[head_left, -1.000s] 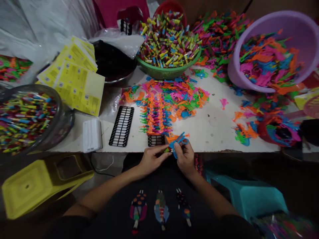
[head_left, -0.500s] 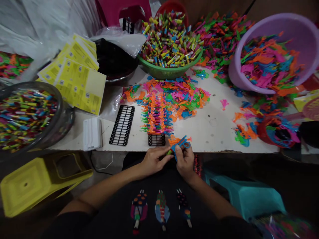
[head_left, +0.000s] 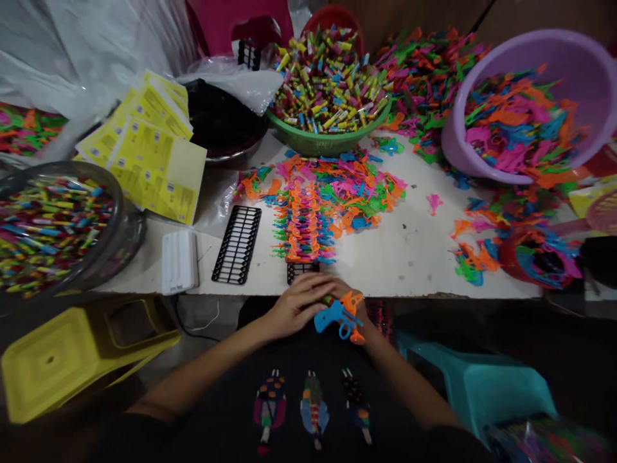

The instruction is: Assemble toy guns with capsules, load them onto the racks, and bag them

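Note:
Small plastic toy guns, one blue [head_left: 329, 316] and one orange [head_left: 354, 302], are bunched at my hands over the table's front edge. My left hand [head_left: 299, 303] has its fingers bent together against the near end of the bunch, around something greenish that is mostly hidden. Behind the toys is my right hand [head_left: 357, 297], largely covered by them, its fingers curled toward my left hand. Just beyond, a black rack [head_left: 301, 270] carries a dense row of colourful toy pieces [head_left: 303, 222]. To its left an unloaded black rack [head_left: 237, 244] lies flat.
Loose toy pieces [head_left: 361, 186] lie behind the loaded rack. A green basin [head_left: 332, 143] holds small wrapped tubes, as does a clear basin [head_left: 113, 225] at left. A purple tub [head_left: 456, 128] stands right. Yellow sheets [head_left: 154, 167] and a white box [head_left: 178, 262] are on the left.
The toys in my hands have turned and now hang lower, with the blue one pointing right. My right hand has rotated behind them, and my left hand has moved over toward it.

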`<action>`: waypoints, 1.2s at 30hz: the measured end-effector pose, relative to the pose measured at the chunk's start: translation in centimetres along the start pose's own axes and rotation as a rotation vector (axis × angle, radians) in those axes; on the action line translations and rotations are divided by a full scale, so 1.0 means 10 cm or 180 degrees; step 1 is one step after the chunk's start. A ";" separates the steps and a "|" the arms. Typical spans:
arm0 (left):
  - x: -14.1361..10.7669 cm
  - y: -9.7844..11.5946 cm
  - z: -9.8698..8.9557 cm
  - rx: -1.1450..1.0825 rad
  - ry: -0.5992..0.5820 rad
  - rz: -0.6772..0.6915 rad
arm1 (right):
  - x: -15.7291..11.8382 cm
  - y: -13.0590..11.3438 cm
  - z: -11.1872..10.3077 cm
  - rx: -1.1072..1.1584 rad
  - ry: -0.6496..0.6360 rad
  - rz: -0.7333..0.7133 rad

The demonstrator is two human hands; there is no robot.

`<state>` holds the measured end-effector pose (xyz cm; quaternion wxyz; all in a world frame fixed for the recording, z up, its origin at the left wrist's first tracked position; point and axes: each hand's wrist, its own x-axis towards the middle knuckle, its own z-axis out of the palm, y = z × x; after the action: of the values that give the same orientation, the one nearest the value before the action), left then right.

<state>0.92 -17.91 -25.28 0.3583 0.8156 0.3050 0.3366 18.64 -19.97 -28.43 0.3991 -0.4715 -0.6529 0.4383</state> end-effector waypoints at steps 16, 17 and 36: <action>-0.28 -0.65 0.26 0.1811 0.0070 0.0707 | 0.20 0.48 0.18 -0.0926 0.1250 0.0729; -0.28 -0.65 0.26 0.1797 0.0101 0.0730 | 0.20 0.48 0.17 -0.1082 0.1194 0.0616; -0.31 -0.68 0.27 0.1513 0.0184 0.0498 | 0.33 0.35 0.20 -0.2004 0.0855 0.0665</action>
<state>-0.58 -17.36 -33.05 0.1204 0.8882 0.3216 0.3053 16.89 -16.63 -31.97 0.2696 -0.6890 -0.6459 0.1882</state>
